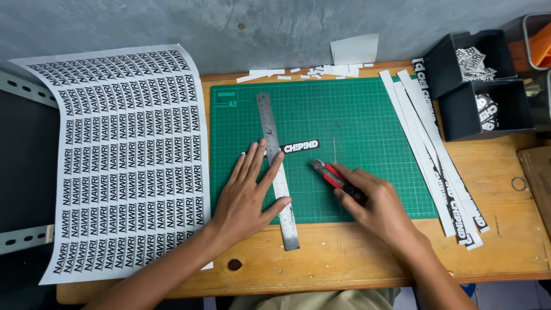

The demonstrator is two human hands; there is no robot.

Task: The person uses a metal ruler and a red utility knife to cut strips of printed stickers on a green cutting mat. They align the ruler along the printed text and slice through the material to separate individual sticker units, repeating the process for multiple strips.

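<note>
Your left hand (248,192) lies flat with fingers spread, pressing the steel ruler (277,169) onto the green cutting mat (367,126); the fingertips reach over the ruler's left edge and the thumb rests against its lower part. The ruler runs nearly upright on the mat, tilted a little, its lower end past the mat's near edge onto the bare wood. Your right hand (376,201) is closed around a red and black utility knife (330,174), the blade end pointing up and left toward the ruler but apart from it. Just right of the ruler, touching its edge, lies a small black sticker strip (299,146) with white lettering. The mat sits in the middle of the wooden surface (356,258). Over the left edge hangs a large printed sheet (120,155) of repeated labels. Toward the right edge lie long white paper strips (436,155), and at the far right corner stand two dark boxes (459,109) holding cut stickers. Paper scraps (321,70) lie along the far edge.
</note>
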